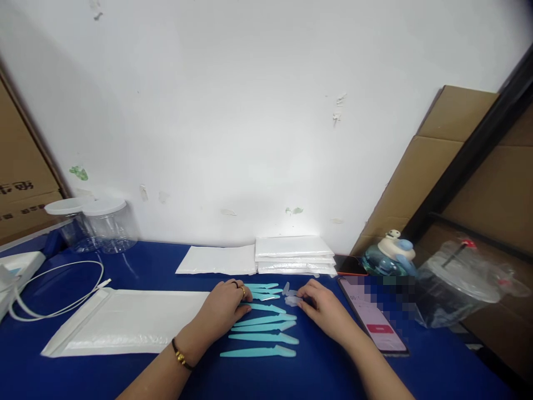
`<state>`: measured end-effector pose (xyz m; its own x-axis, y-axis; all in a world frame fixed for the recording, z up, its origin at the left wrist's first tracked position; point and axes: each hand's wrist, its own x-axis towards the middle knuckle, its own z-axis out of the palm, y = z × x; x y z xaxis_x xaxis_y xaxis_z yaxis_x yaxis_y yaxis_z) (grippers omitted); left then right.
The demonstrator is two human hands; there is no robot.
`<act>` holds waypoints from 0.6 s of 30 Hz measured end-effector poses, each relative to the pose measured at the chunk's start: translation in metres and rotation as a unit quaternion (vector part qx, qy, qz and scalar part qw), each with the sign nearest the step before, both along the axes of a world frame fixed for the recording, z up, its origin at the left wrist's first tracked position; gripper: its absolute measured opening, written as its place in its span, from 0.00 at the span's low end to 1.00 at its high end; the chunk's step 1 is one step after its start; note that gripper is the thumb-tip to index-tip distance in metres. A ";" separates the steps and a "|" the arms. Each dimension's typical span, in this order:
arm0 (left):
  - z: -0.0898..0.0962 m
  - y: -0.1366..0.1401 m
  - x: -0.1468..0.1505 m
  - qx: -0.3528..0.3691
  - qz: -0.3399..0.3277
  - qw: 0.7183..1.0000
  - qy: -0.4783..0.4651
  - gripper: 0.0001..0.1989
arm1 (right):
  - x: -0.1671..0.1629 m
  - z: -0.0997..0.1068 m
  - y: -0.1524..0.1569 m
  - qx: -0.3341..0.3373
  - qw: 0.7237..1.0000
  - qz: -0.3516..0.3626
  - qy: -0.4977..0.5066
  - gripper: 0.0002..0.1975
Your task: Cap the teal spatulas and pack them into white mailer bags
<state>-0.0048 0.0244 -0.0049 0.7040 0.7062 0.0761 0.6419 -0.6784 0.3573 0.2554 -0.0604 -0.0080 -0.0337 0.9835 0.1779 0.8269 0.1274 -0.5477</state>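
Note:
Several teal eyebrow razors (258,352) lie in a column on the blue tabletop, heads toward the right. My left hand (227,305) rests over the handle ends of the upper ones, fingers curled and thumb closed on the handle of one razor (268,308); its fingers partly hide the handles. To the right of the razor heads is a small group of clear plastic caps (286,288). My right hand (320,303) has its thumb and index finger closed around the edge of a cap (292,301) in that group.
A white padded mailer (133,316) lies left of my left hand. Stacked white packets (293,250) sit against the wall. A phone (377,319) lies at right, near a glass ornament (389,255) and a bagged tub (453,283). Clear jars (110,228) and a white cable (102,272) are at left.

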 end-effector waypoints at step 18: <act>0.007 -0.004 -0.003 -0.055 0.041 0.997 -0.041 0.05 | 0.004 0.006 -0.006 0.002 0.997 0.075 0.019 0.14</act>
